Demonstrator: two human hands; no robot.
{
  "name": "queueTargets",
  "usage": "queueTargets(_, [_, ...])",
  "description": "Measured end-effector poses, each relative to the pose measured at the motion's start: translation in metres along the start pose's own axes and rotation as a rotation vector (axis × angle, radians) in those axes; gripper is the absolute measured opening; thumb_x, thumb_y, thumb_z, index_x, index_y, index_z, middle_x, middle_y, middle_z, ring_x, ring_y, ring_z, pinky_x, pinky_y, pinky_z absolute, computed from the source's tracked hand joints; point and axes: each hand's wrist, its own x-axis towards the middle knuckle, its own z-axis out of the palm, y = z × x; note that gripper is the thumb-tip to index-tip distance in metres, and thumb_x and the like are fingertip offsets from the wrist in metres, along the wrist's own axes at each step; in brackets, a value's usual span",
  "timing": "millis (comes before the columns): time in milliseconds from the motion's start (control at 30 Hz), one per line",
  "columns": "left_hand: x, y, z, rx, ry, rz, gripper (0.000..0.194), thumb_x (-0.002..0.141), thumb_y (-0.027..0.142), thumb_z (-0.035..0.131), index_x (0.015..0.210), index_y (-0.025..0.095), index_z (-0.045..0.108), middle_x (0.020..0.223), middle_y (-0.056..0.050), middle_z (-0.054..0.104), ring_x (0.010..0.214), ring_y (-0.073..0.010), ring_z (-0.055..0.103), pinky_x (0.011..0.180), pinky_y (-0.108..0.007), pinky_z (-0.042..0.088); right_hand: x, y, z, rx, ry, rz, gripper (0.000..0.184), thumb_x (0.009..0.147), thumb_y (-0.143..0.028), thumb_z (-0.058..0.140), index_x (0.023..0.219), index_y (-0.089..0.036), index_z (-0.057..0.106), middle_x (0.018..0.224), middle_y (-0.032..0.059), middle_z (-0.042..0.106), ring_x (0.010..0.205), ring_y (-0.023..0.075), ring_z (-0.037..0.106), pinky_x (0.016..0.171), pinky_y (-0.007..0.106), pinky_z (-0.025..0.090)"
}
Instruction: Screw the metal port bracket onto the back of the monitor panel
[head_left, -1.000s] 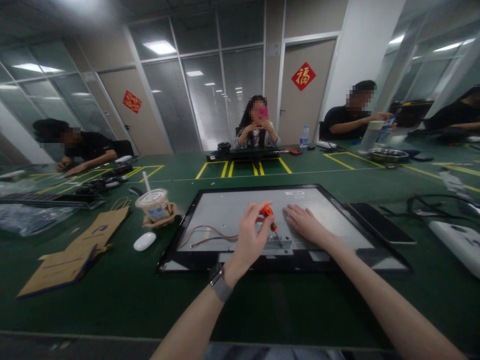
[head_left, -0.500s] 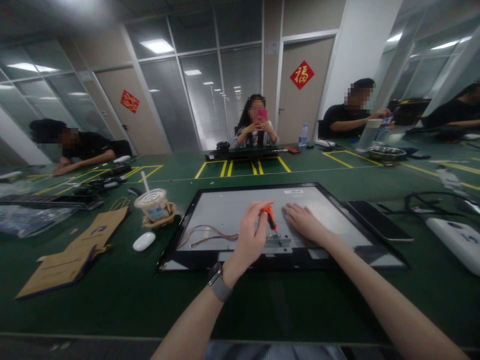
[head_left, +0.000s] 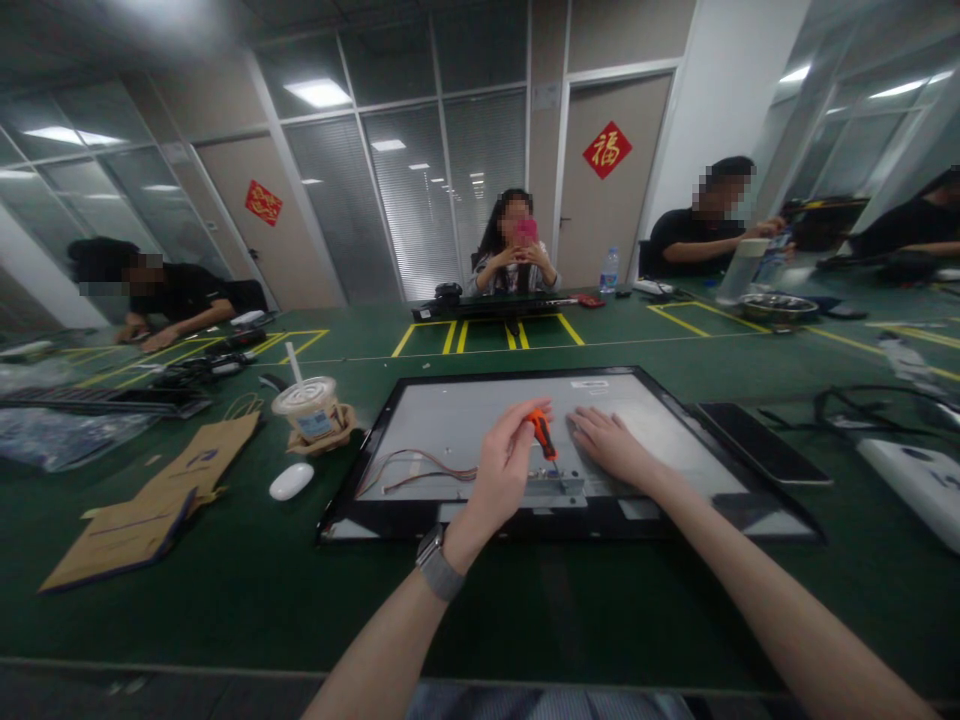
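Note:
My left hand (head_left: 506,455) is closed around the handle of an orange and black screwdriver (head_left: 544,436). The screwdriver leans, and its thin shaft points down at a small metal bracket (head_left: 566,487) near the front edge of a flat display panel (head_left: 461,405). Whether the tip sits in a screw is too small to tell. My right hand (head_left: 607,440) lies flat on the panel's grey back, right of the screwdriver, fingers stretched out and holding nothing. A bundle of thin wires (head_left: 420,472) runs over the panel toward my left hand.
Left of the panel are a lidded drink cup with a straw (head_left: 306,410), a white oval case (head_left: 291,482) and a brown paper bag (head_left: 142,510). A black phone (head_left: 765,443) and a white device (head_left: 915,480) lie to the right. Several people sit around the table.
The screwdriver has turned in my left hand, showing more of its black grip, and the fingers have shifted on the handle. My right hand keeps its place on the panel.

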Motion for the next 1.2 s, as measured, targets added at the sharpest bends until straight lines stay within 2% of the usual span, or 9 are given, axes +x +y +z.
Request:
queueTargets(167, [0.0007,0.0017,0.0006,0.103,0.074,0.043,0.019,0.097,0.028,0.061,0.110,0.021,0.072,0.106,-0.007,0.061,0.096,-0.0169,0.063,0.088,-0.030,0.054,-0.0008,-0.0025,-0.0028,0.013,0.003,0.018,0.051,0.103,-0.027,0.030,0.148,-0.017,0.051,0.157,0.0178,0.047,0.144,0.0328,0.042,0.113,0.060,0.035])
queueTargets(267, [0.0014,0.0036,0.0002,0.102,0.072,0.038,0.023,0.099,0.024,0.054,0.116,0.020,0.070,0.103,-0.006,0.063,0.095,-0.0162,0.064,0.090,-0.031,0.054,-0.0017,-0.0038,-0.0048,0.016,0.008,0.014,0.051,0.103,-0.027,0.031,0.148,-0.018,0.051,0.157,0.0174,0.047,0.144,0.0317,0.042,0.114,0.059,0.035])
queueTargets(367, [0.0015,0.0038,-0.0010,0.025,0.035,0.004,0.029,0.102,0.023,0.047,0.125,0.019,0.065,0.113,-0.009,0.067,0.106,-0.0187,0.066,0.098,-0.035,0.052,-0.0021,-0.0039,-0.0054,0.016,-0.004,0.011,0.051,0.103,-0.028,0.030,0.148,-0.016,0.051,0.157,0.0183,0.046,0.145,0.0316,0.041,0.114,0.058,0.035])
queueTargets(500, [0.0019,0.0038,-0.0021,-0.024,0.016,-0.027,0.029,0.102,0.024,0.048,0.126,0.020,0.064,0.124,-0.011,0.066,0.116,-0.0211,0.065,0.101,-0.036,0.052,-0.0019,-0.0028,-0.0043,0.022,0.009,0.007,0.051,0.103,-0.029,0.030,0.148,-0.020,0.052,0.156,0.0163,0.048,0.144,0.0321,0.043,0.113,0.060,0.035])
queueTargets(600, [0.0031,0.0045,-0.0024,0.015,0.023,-0.016,0.028,0.100,0.023,0.050,0.123,0.019,0.066,0.117,-0.010,0.067,0.107,-0.0195,0.067,0.095,-0.035,0.054,-0.0015,-0.0020,-0.0033,0.021,0.014,0.005,0.051,0.103,-0.028,0.031,0.148,-0.021,0.051,0.157,0.0161,0.047,0.143,0.0316,0.043,0.113,0.059,0.035])
queueTargets(767, [0.0030,0.0060,-0.0026,0.199,0.100,0.059,0.017,0.091,0.027,0.068,0.105,0.020,0.075,0.091,-0.003,0.062,0.084,-0.0151,0.061,0.082,-0.030,0.053,-0.0002,-0.0015,-0.0023,0.010,0.003,0.014,0.051,0.102,-0.028,0.031,0.148,-0.019,0.051,0.157,0.0167,0.047,0.143,0.0320,0.043,0.113,0.059,0.035])
queueTargets(967, [0.0004,0.0096,-0.0011,0.138,0.044,0.083,0.029,0.103,0.022,0.046,0.118,0.018,0.070,0.116,-0.011,0.067,0.110,-0.0201,0.063,0.097,-0.037,0.051,0.0001,0.0000,0.0006,0.010,0.032,-0.006,0.051,0.102,-0.028,0.030,0.148,-0.020,0.051,0.155,0.0167,0.049,0.142,0.0321,0.044,0.112,0.061,0.036])
queueTargets(1133, [0.0014,0.0057,-0.0015,0.177,0.116,0.085,0.019,0.095,0.024,0.063,0.109,0.020,0.074,0.095,-0.005,0.065,0.088,-0.0159,0.064,0.085,-0.031,0.053,-0.0007,0.0001,0.0010,0.006,0.038,-0.004,0.051,0.102,-0.028,0.031,0.148,-0.022,0.052,0.155,0.0161,0.050,0.142,0.0328,0.045,0.112,0.062,0.036])
queueTargets(1200, [0.0013,0.0050,-0.0026,0.194,0.123,0.080,0.019,0.095,0.025,0.062,0.109,0.021,0.074,0.099,-0.005,0.064,0.089,-0.0157,0.063,0.086,-0.031,0.052,-0.0010,-0.0009,-0.0003,0.010,0.029,0.006,0.051,0.102,-0.028,0.031,0.148,-0.022,0.051,0.155,0.0158,0.049,0.142,0.0326,0.044,0.112,0.062,0.036])
